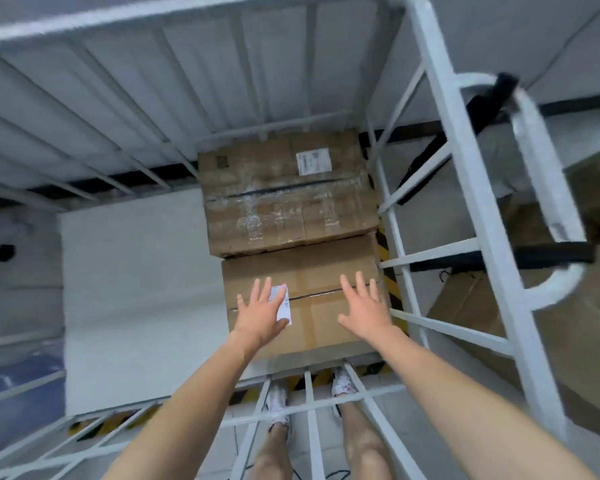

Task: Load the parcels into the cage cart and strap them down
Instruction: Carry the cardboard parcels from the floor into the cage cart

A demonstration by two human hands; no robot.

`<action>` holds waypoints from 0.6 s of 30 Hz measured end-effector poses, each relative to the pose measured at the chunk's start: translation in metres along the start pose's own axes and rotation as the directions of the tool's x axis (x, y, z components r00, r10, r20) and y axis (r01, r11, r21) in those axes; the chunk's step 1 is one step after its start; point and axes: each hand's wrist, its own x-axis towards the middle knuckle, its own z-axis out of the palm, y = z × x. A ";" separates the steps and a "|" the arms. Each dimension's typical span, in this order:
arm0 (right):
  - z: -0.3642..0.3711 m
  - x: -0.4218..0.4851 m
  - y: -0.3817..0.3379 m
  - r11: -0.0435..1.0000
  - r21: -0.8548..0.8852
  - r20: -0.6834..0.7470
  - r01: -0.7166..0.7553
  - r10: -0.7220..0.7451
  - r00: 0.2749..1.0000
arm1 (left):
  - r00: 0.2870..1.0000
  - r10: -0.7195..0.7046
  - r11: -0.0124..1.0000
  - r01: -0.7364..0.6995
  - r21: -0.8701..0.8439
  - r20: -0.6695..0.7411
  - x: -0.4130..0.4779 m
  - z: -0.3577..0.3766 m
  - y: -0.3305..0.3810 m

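The left hand (261, 315) is spread flat, fingers apart, over the near box (326, 306), its palm covering part of a small white label (283, 304) on the box top. The right hand (362, 308) is spread the same way over the right half of that box, holding nothing; whether either palm presses the cardboard or hovers just above it cannot be told.

Two cardboard boxes lie inside the cage cart (465, 202), on its right side against the right wall. The near box has its long axis running left to right, with a dark seam line along that axis and a tape strip crossing it. The far box (284, 199) touches its far edge and looks to stand a little higher; its long axis also runs left to right, with one dark seam and shiny clear tape across the top, one white label near its far right corner and a small printed mark near its far left corner.

The left half of the cart floor (132, 289) is bare and white. A black strap (482, 109) hangs on the right wall's bars. Outside that wall, more cardboard (482, 306) shows on the right.
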 end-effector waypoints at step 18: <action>-0.072 -0.365 0.110 0.836 0.495 -0.426 -0.238 0.472 0.772 | 0.792 0.526 0.850 -0.504 0.156 -0.310 -0.262 -0.173 0.267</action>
